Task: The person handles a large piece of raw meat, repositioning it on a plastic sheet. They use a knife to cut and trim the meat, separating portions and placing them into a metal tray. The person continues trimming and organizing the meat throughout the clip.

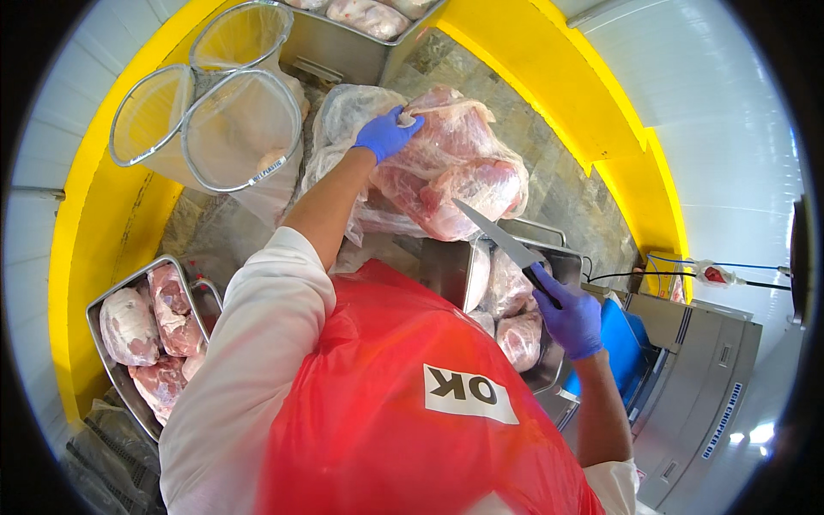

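A large heap of raw meat (455,163) in clear plastic film lies in front of me. My left hand (388,134), in a blue glove, grips the plastic wrap (339,124) at the heap's upper left. In its blue glove, my right hand (570,318) is wrapped around the black handle of a knife (506,240). The blade points up and left, its tip at or just over the lower right of the meat; I cannot tell whether it touches. Below the blade stands a metal tub (542,378) with several wrapped meat pieces.
At the left, a metal tub (96,322) holds several meat pieces; another metal tub (343,43) with meat stands at the top. Three wire hoops (184,129) carry clear bags. To the right are a steel machine (699,386), a blue panel (625,348) and cables (747,281) along the wall.
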The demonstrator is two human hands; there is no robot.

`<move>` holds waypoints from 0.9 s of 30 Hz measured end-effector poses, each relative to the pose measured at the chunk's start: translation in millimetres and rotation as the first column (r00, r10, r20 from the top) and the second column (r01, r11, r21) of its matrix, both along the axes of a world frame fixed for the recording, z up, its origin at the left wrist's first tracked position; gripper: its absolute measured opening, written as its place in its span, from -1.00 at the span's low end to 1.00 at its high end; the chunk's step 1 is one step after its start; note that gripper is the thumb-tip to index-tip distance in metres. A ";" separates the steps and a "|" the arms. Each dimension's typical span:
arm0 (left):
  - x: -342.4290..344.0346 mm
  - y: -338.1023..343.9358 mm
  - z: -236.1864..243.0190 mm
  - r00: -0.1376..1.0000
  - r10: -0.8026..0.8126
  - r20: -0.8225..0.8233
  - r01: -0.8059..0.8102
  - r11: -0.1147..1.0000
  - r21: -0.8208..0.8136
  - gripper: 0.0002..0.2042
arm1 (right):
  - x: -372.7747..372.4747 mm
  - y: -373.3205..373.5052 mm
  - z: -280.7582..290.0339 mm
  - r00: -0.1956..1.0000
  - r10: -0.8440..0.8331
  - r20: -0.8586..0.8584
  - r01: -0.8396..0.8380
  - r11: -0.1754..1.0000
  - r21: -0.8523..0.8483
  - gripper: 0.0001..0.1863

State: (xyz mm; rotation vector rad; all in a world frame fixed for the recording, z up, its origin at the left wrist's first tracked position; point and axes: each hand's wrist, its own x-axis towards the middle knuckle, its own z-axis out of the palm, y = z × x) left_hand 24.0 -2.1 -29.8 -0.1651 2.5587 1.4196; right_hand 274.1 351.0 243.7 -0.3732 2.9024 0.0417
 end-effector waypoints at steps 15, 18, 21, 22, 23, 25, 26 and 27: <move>1.5 0.5 0.6 1.000 0.020 0.002 -0.020 0.999 0.027 -0.10 | -72.7 -82.9 60.8 0.946 0.247 0.211 -0.305 0.898 0.315 -0.57; 1.5 -0.8 4.3 1.000 0.010 0.024 -0.011 0.999 0.033 -0.11 | -73.8 -72.8 68.5 0.957 0.200 0.211 -0.257 0.921 0.292 -0.58; 3.0 -4.1 0.8 0.999 0.034 0.010 -0.034 0.999 0.040 -0.11 | -72.1 -93.7 86.9 0.966 0.097 0.241 -0.171 0.936 0.308 -0.57; 2.6 -3.6 0.1 0.999 0.042 0.007 -0.042 0.999 0.033 -0.12 | -72.4 -89.0 80.8 0.966 0.129 0.224 -0.188 0.945 0.266 -0.57; 2.2 -3.6 -0.7 0.999 0.050 0.004 -0.050 0.998 0.025 -0.12 | -72.9 -80.0 68.9 0.966 0.161 0.205 -0.206 0.953 0.224 -0.57; 0.9 -2.9 4.7 1.000 0.015 0.018 -0.016 0.999 0.044 -0.11 | -75.6 -72.9 62.4 0.964 0.190 0.189 -0.226 0.955 0.192 -0.58; 0.1 -2.6 7.5 1.000 -0.002 0.024 0.001 0.999 0.053 -0.11 | -77.8 -72.3 62.2 0.963 0.191 0.192 -0.229 0.953 0.200 -0.59; 0.7 -2.0 6.3 1.000 0.018 0.008 -0.019 0.999 0.036 -0.10 | -80.6 -72.5 61.6 0.960 0.197 0.199 -0.238 0.948 0.210 -0.60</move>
